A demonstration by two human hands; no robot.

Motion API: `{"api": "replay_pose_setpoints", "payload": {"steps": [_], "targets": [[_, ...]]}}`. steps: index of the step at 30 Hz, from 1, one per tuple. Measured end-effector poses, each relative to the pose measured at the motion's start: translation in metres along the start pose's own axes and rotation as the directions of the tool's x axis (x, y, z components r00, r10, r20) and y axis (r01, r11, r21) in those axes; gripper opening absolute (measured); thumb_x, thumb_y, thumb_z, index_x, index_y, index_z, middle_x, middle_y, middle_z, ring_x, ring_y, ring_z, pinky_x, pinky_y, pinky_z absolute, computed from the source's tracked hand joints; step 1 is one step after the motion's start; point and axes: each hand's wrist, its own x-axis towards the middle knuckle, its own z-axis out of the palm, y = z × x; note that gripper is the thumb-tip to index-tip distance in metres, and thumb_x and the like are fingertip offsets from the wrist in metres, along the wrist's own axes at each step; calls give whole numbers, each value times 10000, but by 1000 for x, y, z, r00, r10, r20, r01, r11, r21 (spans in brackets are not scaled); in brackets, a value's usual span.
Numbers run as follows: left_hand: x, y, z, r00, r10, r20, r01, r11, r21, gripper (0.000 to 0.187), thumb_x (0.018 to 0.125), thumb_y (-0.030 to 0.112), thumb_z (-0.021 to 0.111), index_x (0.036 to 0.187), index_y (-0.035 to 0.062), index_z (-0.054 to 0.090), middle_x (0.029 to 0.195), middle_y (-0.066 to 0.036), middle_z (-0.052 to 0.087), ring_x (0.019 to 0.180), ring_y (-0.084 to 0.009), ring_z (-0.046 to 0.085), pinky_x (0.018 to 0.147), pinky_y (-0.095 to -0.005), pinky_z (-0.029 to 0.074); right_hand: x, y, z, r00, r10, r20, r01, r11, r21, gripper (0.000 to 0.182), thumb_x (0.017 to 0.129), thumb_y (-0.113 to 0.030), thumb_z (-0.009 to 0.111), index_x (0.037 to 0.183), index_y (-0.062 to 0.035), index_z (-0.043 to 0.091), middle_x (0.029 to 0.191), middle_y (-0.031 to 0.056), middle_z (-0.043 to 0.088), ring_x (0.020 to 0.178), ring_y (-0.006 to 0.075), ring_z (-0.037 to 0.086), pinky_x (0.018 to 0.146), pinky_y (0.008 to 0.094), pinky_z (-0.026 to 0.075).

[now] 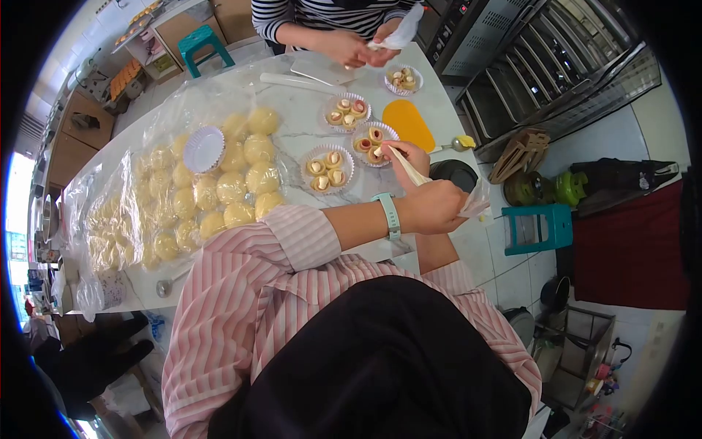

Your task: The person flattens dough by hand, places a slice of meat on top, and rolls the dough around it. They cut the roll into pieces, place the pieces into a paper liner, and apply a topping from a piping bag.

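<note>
A white-filled piping bag [409, 170] slants between my hands, its tip over a paper cup of small filled rolls [375, 134]. My left hand [437, 200], above the watch on my wrist, is closed round the bag's wide end, where loose plastic sticks out. Close to the tip, my right hand [411, 159] has its fingers round the bag; my left hand and wrist partly cover that arm. White dabs top rolls in another cup [327, 169] to the left and in a cup [347, 112] just beyond.
Rows of pale dough balls [231, 188] lie under clear plastic, with an unfilled paper cup [204, 149] on top. Across the table, a co-worker's hands [358, 50] hold a white bag near another filled cup [403, 79]. A yellow scraper [408, 124] and dark round container [455, 174] sit at right.
</note>
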Motion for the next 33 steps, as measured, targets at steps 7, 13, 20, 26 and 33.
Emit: {"api": "replay_pose_setpoints", "payload": {"steps": [7, 13, 20, 26, 33], "targets": [[4, -5, -1, 999, -21, -45, 19, 999, -50, 388, 816, 89, 558, 1203, 80, 594, 692, -202, 577, 625, -377, 569, 595, -460, 447, 1, -7, 4, 999, 46, -27, -50, 989, -141, 138, 832, -77, 687, 945, -4, 718, 779, 97, 705, 659, 111, 632, 616, 246, 498], [3, -2, -7, 996, -38, -78, 34, 998, -44, 206, 869, 127, 542, 1045, 47, 614, 665, -200, 581, 596, -375, 579, 567, -446, 449, 4, 2, 9, 995, -83, -60, 67, 972, -224, 119, 819, -70, 687, 909, 2, 717, 799, 123, 709, 677, 143, 658, 624, 262, 509], [1, 1, -10, 989, -30, -145, 20, 997, -70, 145, 889, 154, 546, 892, 31, 622, 628, -197, 574, 567, -374, 578, 544, -451, 441, 4, 2, 10, 992, -116, -54, 95, 951, -293, 124, 802, -86, 699, 894, -5, 719, 798, 136, 704, 682, 168, 666, 631, 274, 511], [-1, -2, -5, 988, -29, -154, 16, 996, -82, 208, 882, 150, 546, 1039, 38, 624, 636, -200, 568, 567, -367, 575, 535, -450, 436, 4, -2, 10, 995, -95, -38, 77, 936, -344, 114, 808, -88, 691, 893, -16, 718, 799, 146, 699, 682, 197, 670, 634, 287, 510], [-2, -1, -7, 988, 2, -152, -11, 998, -63, 295, 847, 114, 552, 1124, 33, 611, 630, -194, 562, 554, -360, 563, 519, -441, 431, 5, 0, 10, 988, -155, -11, 137, 903, -408, 109, 809, -77, 669, 883, -10, 713, 817, 161, 696, 718, 247, 682, 651, 313, 521]]}}
